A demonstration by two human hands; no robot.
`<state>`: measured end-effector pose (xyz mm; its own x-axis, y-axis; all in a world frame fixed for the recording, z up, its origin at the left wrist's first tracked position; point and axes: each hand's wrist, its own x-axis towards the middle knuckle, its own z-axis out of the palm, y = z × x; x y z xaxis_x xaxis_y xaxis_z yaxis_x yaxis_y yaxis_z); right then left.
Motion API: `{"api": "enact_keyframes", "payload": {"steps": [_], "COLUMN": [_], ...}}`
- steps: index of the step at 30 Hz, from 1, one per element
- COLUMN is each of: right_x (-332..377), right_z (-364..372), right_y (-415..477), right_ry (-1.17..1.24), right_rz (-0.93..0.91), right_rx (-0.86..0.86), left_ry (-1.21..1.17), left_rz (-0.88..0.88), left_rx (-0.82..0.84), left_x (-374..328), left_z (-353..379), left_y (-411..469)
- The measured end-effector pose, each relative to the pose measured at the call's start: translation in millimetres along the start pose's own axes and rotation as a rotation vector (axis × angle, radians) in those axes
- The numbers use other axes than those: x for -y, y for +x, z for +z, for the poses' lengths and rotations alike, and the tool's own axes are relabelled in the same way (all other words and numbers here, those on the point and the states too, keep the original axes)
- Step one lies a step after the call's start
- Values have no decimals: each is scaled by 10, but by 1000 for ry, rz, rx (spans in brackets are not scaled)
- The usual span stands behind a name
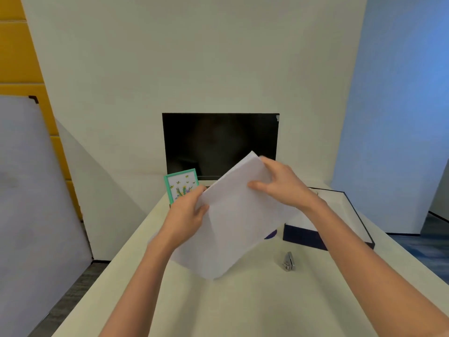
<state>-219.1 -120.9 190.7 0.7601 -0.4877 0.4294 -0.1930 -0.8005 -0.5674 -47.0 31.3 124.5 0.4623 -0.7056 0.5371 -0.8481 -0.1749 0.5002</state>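
Observation:
A thin stack of white paper sheets [233,222] is held tilted above the white table [243,307], its lower corner close to the tabletop. My left hand [188,211] pinches the stack's left edge between thumb and fingers. My right hand [279,183] grips the upper right part, thumb on the front face and fingers curled over the top edge. A small silver stapler [288,261] lies on the table to the right of the paper, apart from both hands.
A dark monitor [220,143] stands at the table's back against the white wall. A teal-framed flower picture [181,184] leans in front of it on the left. An open dark blue box [349,220] sits at the right. A purple object [271,234] peeks from under the paper.

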Motion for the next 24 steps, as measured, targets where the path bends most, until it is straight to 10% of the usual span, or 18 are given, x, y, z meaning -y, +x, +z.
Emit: {"api": "enact_keyframes", "payload": {"steps": [6,13,24], "right_x": [-441,-738,-783], "right_z": [191,572,956], "right_y": [-288,-546,-650], "right_ry": [475,802,286], "right_rz": [220,409,239], "right_rx": [-215,-287,-429], "left_ry": [71,-763,-295], "left_rz": [-146,-356,-246], "left_rx": [-206,-311,-415], "left_x": [331,585,598], "left_z": [-200,-95,376], "left_y": [-113,-302,-665]}}
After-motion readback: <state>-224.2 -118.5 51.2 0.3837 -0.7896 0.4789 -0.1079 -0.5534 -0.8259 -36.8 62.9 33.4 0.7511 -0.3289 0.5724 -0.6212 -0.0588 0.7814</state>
